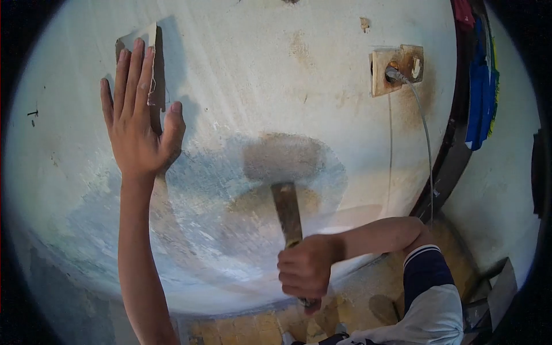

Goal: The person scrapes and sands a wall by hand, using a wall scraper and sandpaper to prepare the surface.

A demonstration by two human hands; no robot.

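Note:
My left hand (138, 115) lies flat against a pale, worn wall (241, 75), fingers spread, pressing on a piece of sandpaper or a flat scraper (155, 63) that shows behind the fingers. My right hand (305, 267) is closed around the wooden handle (287, 210) of a hammer-like tool. Its head (282, 158) is blurred with motion against the wall, over a greyish scraped patch.
A stained wall socket (397, 69) with a plug and a thin cable (425, 138) sits at the upper right. Blue and red cloth (480, 98) hangs by a dark door frame on the right. Yellowish floor (356, 299) shows below.

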